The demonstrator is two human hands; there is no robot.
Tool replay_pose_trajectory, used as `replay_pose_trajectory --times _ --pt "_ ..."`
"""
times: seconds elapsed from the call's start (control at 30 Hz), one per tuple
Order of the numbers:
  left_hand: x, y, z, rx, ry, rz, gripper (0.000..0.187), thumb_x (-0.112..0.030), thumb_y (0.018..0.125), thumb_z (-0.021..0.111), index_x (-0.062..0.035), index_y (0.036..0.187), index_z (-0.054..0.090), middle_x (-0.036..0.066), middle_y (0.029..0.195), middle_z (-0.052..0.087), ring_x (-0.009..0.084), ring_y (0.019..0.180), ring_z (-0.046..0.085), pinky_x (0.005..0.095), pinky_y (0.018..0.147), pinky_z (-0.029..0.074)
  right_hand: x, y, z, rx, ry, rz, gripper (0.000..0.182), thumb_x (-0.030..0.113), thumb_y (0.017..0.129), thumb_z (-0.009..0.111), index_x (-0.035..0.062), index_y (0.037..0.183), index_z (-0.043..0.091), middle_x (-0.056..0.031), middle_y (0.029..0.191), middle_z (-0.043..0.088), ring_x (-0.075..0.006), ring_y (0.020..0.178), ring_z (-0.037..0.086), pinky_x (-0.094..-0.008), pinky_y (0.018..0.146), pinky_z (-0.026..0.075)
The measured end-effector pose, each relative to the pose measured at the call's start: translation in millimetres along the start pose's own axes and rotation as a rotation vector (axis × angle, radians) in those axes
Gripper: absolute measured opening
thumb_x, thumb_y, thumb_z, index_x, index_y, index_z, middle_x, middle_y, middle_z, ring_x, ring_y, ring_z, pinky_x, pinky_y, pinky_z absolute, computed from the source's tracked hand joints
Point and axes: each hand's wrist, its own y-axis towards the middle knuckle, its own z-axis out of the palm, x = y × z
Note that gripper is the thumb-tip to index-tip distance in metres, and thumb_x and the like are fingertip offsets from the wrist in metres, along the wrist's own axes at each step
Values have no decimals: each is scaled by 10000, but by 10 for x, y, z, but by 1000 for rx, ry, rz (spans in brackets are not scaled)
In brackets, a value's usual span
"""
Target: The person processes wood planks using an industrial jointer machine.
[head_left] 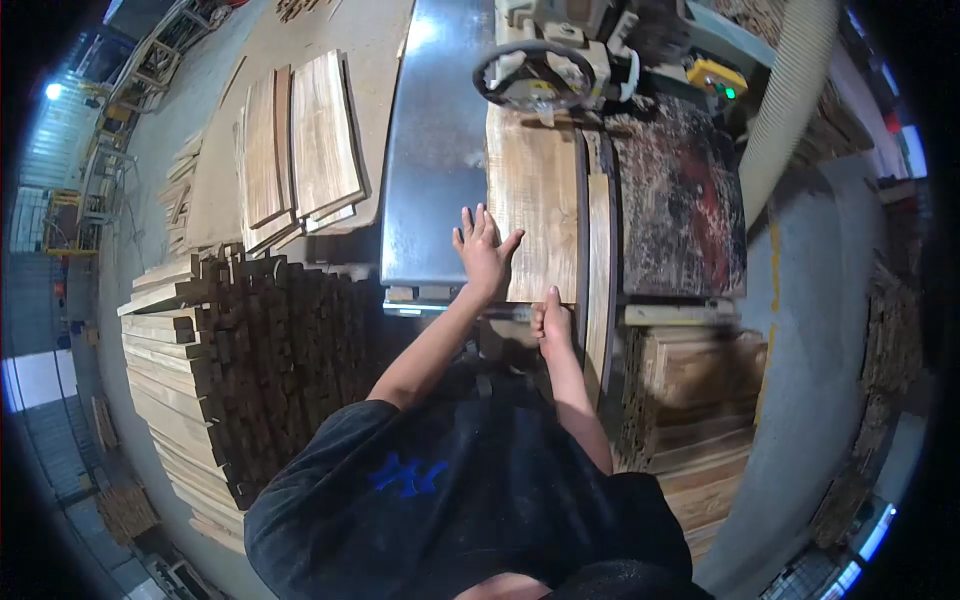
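A wide wooden board (535, 205) lies flat on the smooth metal machine table (430, 170), its far end under the machine head. My left hand (484, 252) is spread with fingers apart, resting along the board's left edge. At the near end, my right hand (553, 324) has its thumb on top of the board and its fingers curled at the end face; the fingertips are partly hidden. To the right of the board runs a long narrow wood strip (598, 250), its near end reaching past the table edge.
Above the board sits a dark handwheel (480, 80). A yellow control box (710, 75) and a ribbed hose (795, 95) are at right. Stacked lumber (165, 365) stands left, more boards (325, 140) lie beyond it, and another board stack (700, 365) is at right.
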Motion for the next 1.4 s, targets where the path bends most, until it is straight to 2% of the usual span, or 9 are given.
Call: replay_pose_trajectory --times 0.33,0.63,0.8,0.87,1.0,1.13,1.2,1.3,1.4 --pt "-34 1226 267 -185 -141 13 555 -366 823 725 79 1143 639 177 1304 602 346 1319 462 495 1069 303 856 698 500 -18 171 83 512 610 913 563 127 754 511 66 535 343 -66 423 345 -214 360 233" --pt "544 2530 -41 -202 -16 -160 822 -375 624 847 -223 1375 549 266 1539 261 474 1415 205 603 1083 217 1251 1100 798 -81 184 -27 533 622 914 553 137 706 481 53 527 377 -76 401 373 -228 329 251" --pt "1218 2700 -309 70 -62 -184 871 -418 531 890 -208 1325 602 207 1443 449 357 1273 478 481 974 433 1524 1441 944 -74 235 -21 500 611 918 556 159 713 500 66 521 382 -59 396 384 -209 334 263" --pt "1606 2467 -239 -9 -655 -73 853 -399 627 876 -122 1363 547 170 1275 592 273 1079 618 409 856 511 1608 1574 929 35 246 -11 491 629 901 559 146 828 512 95 545 383 -29 428 377 -182 352 264" --pt "1366 1582 -1065 617 -1527 -568 763 -586 947 504 -28 1451 376 145 1291 585 213 1045 635 318 780 547 1790 1648 1207 -128 131 -140 556 632 899 567 79 955 596 78 607 432 -30 462 395 -169 366 257" --pt "1319 599 -1052 613 -2081 -730 1013 -835 802 305 -42 1422 415 130 1289 579 210 1015 637 354 749 575 1487 1268 1399 59 -198 -576 505 494 983 522 13 922 661 -31 754 631 -57 532 511 -195 477 373" --pt "1255 176 -1044 468 -1687 -853 708 -585 957 497 -14 1375 457 120 1221 624 171 944 654 268 767 544 1172 1048 1276 183 -368 -646 529 500 990 508 -2 976 677 -75 838 683 -76 634 596 -210 587 443" --pt "1098 -289 -1078 499 -1081 -415 661 -180 811 809 1 1359 488 105 1062 651 111 913 602 295 805 511 572 733 951 611 -270 -402 559 506 997 491 -11 1169 617 -80 1035 678 -131 904 633 -256 795 490" --pt "752 -533 -1217 337 -207 32 800 -456 705 842 -108 1360 544 208 1249 543 334 1182 503 433 973 427 32 277 546 604 -513 -390 429 282 982 599 -7 1291 525 -59 1172 623 -126 1044 584 -292 914 480"
